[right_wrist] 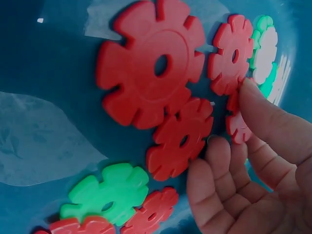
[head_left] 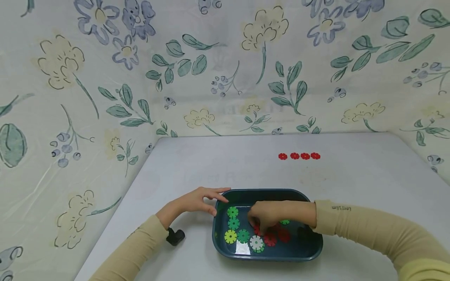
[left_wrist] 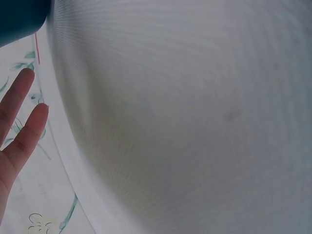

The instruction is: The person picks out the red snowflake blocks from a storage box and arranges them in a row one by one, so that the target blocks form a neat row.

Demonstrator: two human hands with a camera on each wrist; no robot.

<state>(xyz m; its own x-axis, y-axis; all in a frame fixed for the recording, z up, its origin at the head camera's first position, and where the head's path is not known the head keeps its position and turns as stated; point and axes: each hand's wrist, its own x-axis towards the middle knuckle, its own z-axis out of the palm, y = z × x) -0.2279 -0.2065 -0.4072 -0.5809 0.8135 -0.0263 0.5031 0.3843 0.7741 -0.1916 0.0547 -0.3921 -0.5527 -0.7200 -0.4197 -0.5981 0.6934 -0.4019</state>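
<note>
A dark blue tray (head_left: pixel 306 258) holds several notched plastic discs. My left hand (head_left: pixel 197 200) is at its left rim with fingers spread and fingertips at the edge; two of its fingers (left_wrist: pixel 31 129) show straight in the left wrist view. Inside the tray, my right hand (head_left: pixel 265 214) reaches down with bent fingers. Seen from the right wrist, its thumb and fingers close around the edges of a red disc (right_wrist: pixel 238 127), which is partly hidden. Other red discs (right_wrist: pixel 181 139) lie beside the fingers. A white disc (head_left: pixel 256 242) rests over a green one nearby.
Toward the back of the white table (head_left: pixel 211 164), several red discs (head_left: pixel 295 155) lie in a row. Green discs (head_left: pixel 233 223) and a yellow disc (head_left: pixel 230 236) are in the tray's left part. A small black object (head_left: pixel 175 236) is by the left wrist. Flower-patterned cloth (head_left: pixel 225 58) hangs behind the table.
</note>
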